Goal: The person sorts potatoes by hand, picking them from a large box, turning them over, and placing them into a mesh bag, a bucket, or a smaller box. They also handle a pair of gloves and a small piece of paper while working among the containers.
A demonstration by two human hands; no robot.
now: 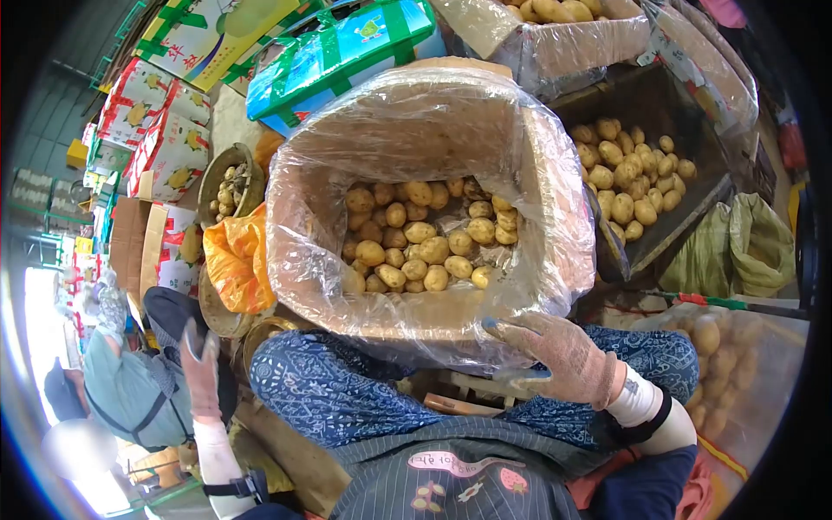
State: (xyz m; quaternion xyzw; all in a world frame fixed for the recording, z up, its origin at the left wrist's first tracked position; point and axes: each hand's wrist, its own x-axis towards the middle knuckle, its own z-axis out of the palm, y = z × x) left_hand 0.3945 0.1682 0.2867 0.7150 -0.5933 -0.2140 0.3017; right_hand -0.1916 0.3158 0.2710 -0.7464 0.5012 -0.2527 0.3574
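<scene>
A cardboard box [416, 120] lined with clear plastic film stands in front of my knees, with many potatoes [418, 232] at its bottom. My right hand [568, 357], in a dusty work glove, is at the box's near right corner. Its fingers are stretched out over the plastic film [381, 334], thumb apart, and nothing is in it. Off to the left, away from the box, my left hand [202, 368] is raised in a similar glove. Fingers and thumb are spread and hold nothing. Nearest to it is an orange plastic bag [238, 260] beside the box.
Loose potatoes [637, 178] lie in a dark bin at right, near a green woven sack [737, 247]. A clear bag of potatoes [724, 355] sits by my right knee. Behind the box are a taped blue carton [347, 56] and another potato box [589, 48]. A person [130, 381] is at left.
</scene>
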